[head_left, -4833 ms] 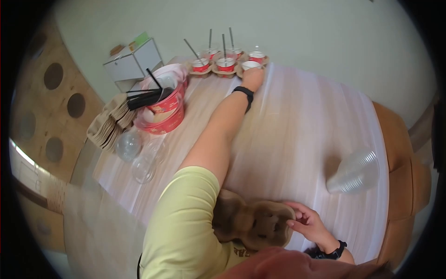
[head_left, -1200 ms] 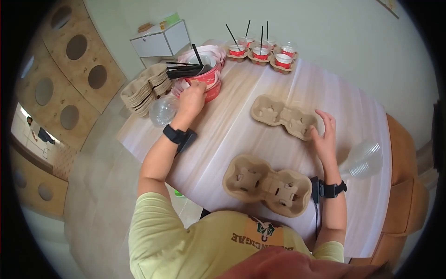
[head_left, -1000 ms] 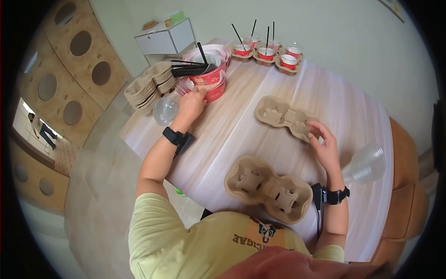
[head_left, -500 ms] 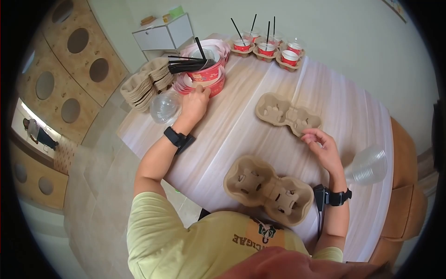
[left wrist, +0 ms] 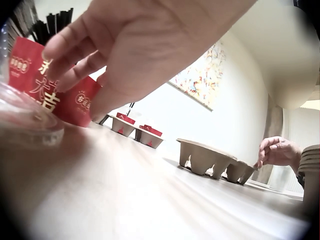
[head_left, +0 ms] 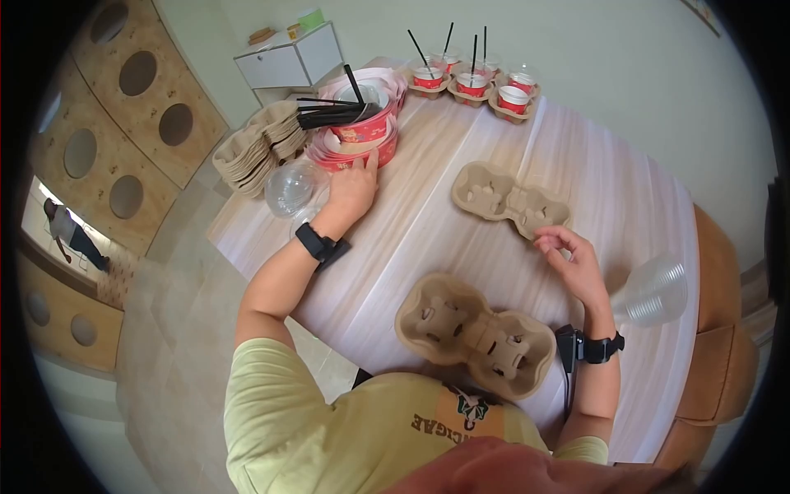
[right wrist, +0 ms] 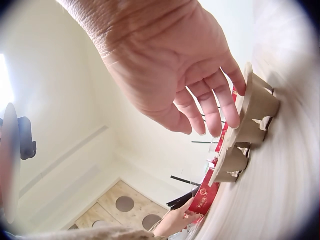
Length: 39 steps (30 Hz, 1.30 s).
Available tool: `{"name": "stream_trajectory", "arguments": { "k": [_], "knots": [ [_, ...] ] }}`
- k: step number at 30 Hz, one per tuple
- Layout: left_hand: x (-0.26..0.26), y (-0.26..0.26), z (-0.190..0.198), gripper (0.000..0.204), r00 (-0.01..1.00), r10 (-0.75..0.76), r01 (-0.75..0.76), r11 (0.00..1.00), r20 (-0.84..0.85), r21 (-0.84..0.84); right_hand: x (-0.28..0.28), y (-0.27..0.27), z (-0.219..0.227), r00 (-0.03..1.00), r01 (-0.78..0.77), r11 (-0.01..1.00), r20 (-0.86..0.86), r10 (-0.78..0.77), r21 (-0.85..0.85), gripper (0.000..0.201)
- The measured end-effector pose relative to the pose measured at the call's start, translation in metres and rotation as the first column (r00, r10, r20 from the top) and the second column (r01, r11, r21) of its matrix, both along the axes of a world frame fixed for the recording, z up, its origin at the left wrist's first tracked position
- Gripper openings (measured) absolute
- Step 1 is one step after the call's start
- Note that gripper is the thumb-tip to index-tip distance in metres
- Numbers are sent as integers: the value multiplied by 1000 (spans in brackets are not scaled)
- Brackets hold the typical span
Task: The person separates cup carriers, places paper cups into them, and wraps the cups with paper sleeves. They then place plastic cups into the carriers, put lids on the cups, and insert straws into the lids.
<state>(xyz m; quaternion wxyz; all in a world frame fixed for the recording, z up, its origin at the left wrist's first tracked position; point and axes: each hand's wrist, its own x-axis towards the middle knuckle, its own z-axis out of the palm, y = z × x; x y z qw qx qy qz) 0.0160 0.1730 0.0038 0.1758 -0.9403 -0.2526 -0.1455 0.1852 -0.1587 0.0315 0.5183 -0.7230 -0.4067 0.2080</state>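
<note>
My left hand (head_left: 352,188) lies palm down beside a stack of red paper cups (head_left: 362,136), index finger stretched out against the stack's lower edge. The left wrist view shows its fingers (left wrist: 65,47) reaching onto the red cups (left wrist: 35,75). My right hand (head_left: 568,255) hovers with loosely curled fingers just at the near end of an empty cardboard cup carrier (head_left: 508,198) and holds nothing. In the right wrist view its fingertips (right wrist: 227,117) hang next to that carrier's rim (right wrist: 250,115). A second empty carrier (head_left: 473,333) sits close to my body.
Black straws (head_left: 329,115) lie across the red cups. Clear dome lids (head_left: 292,188) and a pile of carriers (head_left: 255,148) sit at the table's left edge. Filled cups in carriers (head_left: 473,82) stand at the far edge. A clear cup stack (head_left: 654,288) lies right.
My right hand has let go of the far carrier and drawn back toward me. My left hand has slid down from the red cups to the table beside them.
</note>
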Motion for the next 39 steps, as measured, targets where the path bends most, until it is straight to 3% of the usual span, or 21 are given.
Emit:
{"name": "stream_trajectory", "arguments": {
  "k": [5, 11, 13, 14, 16, 17, 19, 24, 26, 27, 29, 30, 32, 33, 34, 35, 36, 38, 39],
  "knots": [
    [-3, -4, -6, 63, 998, 43, -39, 996, -51, 86, 0, 0, 0, 1000, -12, 1000, 16, 12, 5, 20],
    [-7, -6, -9, 59, 1000, -22, 21, 992, 10, 124, 0, -1, 0, 999, -27, 1000, 23, 27, 2, 19],
    [-6, -10, -2, 80, 986, 84, -99, 990, -145, -99, -1, 0, 1, 999, -26, 1000, 24, 26, -5, 19],
    [-6, -9, -4, 80, 986, 84, -99, 990, -145, -99, -1, 0, 1, 999, -24, 1000, 27, 24, -11, 19],
    [-5, -7, -7, 52, 999, -3, 5, 997, -36, 72, -2, 0, 1, 999, -27, 1000, 22, 27, -9, 19],
    [-3, -5, -5, 52, 999, -1, 3, 997, -35, 73, -2, 0, 1, 999, -30, 1000, 19, 30, -7, 19],
    [1, -1, 2, 21, 992, -127, 127, 986, -4, 110, -1, 0, 0, 999, -36, 999, 20, 36, -1, 19],
    [8, -7, 18, 7, 988, -145, 139, 982, 44, 125, 1, -1, 3, 999, -11, 1000, 49, 11, 10, 17],
    [5, -28, 39, 6, 979, -180, 166, 977, 99, 132, 4, -2, 3, 999, 0, 999, -49, 3, 54, 19],
    [3, -42, 52, 6, 931, -302, 280, 951, 204, 130, 4, -1, 1, 999, 10, 998, -39, -8, 57, 19],
    [3, -70, 75, 8, 784, -527, 488, 850, 328, 199, 6, 1, 5, 939, -48, 986, -330, 100, 161, 30],
    [3, -85, 83, 10, 698, -630, 575, 776, 339, 258, 2, 2, 11, 949, -32, 985, -303, 82, 167, 30],
    [6, -112, 93, 16, 552, -762, 659, 647, 339, 382, -12, 8, 25, 911, -11, 903, -368, 186, 429, 44],
    [10, -123, 98, 23, 442, -835, 721, 549, 329, 424, -18, 12, 32, 924, 6, 901, -346, 161, 435, 44],
    [15, -132, 95, 24, 362, -860, 766, 494, 359, 412, -25, 15, 39, 924, -8, 833, -315, 218, 553, 47],
    [19, -139, 95, 23, 322, -877, 789, 457, 357, 411, -26, 14, 44, 921, -28, 751, -274, 275, 660, 51],
    [22, -145, 94, 22, 286, -890, 809, 422, 354, 408, -24, 9, 47, 931, -23, 749, -258, 257, 662, 51],
    [27, -148, 92, 23, 269, -900, 822, 400, 344, 404, -23, -1, 47, 930, -156, 837, -207, 304, 525, 53],
    [29, -147, 91, 25, 274, -903, 835, 395, 331, 384, -33, -1, 53, 932, -105, 826, -236, 276, 553, 44]
  ]
}}
